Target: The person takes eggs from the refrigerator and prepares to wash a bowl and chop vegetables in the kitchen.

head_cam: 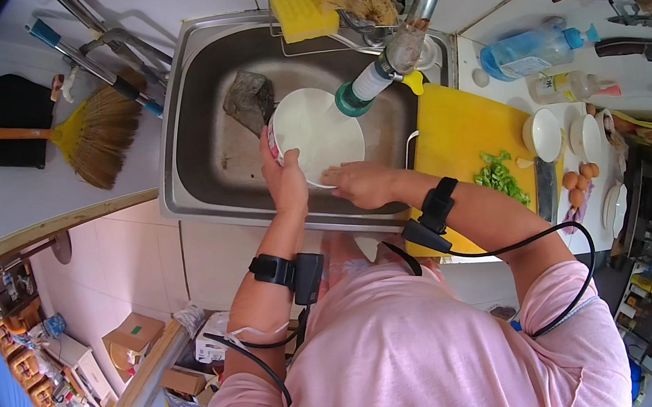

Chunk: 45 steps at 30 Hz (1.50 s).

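A large white bowl [319,135] with a patterned outer wall is over the stainless steel sink [218,156], below the green-and-white tap nozzle [361,94]. My left hand [284,175] grips its left side, with the thumb at the rim and the fingers on the outer wall. My right hand [361,184] rests with its fingers at the bowl's lower rim; whether it grips the rim cannot be told. A dark grey cloth [249,100] lies in the sink, left of the bowl. Whether water runs from the nozzle is not clear.
A wire rack [313,52] behind the sink holds a yellow sponge [305,12] and fibre scrubbers. At right are a yellow cutting board [450,147] with chopped greens [499,177], a knife [547,189], small white bowls [542,135], eggs [576,186] and bottles [531,51]. A broom [100,133] lies left.
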Motion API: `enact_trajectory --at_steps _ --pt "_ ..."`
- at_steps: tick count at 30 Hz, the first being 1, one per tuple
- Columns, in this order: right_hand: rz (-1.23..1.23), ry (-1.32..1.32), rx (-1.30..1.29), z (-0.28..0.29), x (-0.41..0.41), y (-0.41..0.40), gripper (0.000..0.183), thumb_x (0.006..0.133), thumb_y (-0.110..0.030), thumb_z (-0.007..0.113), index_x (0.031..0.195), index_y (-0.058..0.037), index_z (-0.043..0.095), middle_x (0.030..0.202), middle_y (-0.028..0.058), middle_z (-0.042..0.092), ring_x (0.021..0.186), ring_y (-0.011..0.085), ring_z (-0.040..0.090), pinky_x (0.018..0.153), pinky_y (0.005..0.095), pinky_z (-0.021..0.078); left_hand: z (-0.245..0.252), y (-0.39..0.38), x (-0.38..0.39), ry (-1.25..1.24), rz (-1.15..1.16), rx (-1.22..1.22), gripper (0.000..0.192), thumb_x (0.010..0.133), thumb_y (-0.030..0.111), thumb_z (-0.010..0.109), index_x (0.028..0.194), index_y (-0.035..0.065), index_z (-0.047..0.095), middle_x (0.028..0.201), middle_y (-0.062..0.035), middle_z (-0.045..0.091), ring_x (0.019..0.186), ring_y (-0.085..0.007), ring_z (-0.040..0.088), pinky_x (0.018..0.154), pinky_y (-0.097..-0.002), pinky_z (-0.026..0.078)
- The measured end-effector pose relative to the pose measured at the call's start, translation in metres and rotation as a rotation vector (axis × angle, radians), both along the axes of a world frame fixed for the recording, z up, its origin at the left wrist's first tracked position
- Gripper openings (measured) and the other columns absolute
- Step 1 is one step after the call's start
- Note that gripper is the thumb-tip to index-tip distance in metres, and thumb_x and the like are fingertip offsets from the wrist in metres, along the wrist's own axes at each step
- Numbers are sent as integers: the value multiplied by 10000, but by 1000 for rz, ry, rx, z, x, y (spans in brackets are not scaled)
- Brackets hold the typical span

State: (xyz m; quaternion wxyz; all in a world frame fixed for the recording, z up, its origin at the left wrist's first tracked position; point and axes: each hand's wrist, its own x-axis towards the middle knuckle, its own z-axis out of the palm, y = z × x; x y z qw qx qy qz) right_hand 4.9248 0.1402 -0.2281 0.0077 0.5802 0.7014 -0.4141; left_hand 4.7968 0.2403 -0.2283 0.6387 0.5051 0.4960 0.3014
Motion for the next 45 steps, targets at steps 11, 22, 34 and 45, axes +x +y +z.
enact_trajectory --at_steps 11,22,34,45 --pt "-85 -624 522 13 -1 -15 393 799 -177 511 1116 54 535 1172 169 549 1112 283 514 995 379 365 6 13 -3 -33 17 -57 597 744 67 501 1326 55 369 1236 -184 493 1134 -263 481 964 -325 353" --pt "-2 -368 392 5 11 -6 435 802 -159 536 1229 -87 492 1258 101 507 1195 285 441 1040 479 283 8 7 5 -64 -7 -112 621 747 57 502 1344 25 333 1292 -143 442 1166 -245 445 991 -297 316" --pt "-221 -198 88 31 -8 1 282 685 -73 569 958 -109 631 875 115 656 841 304 626 738 408 488 35 3 1 12 -76 -486 779 773 175 601 1410 231 155 1334 -101 351 1135 -270 440 727 -450 490" --pt "-203 -60 -270 13 0 9 490 917 -380 297 1237 -64 490 1270 217 458 1158 361 444 980 423 339 -12 -32 -8 -197 41 -331 633 810 44 518 1378 83 241 1344 -116 376 1193 -238 403 990 -320 320"
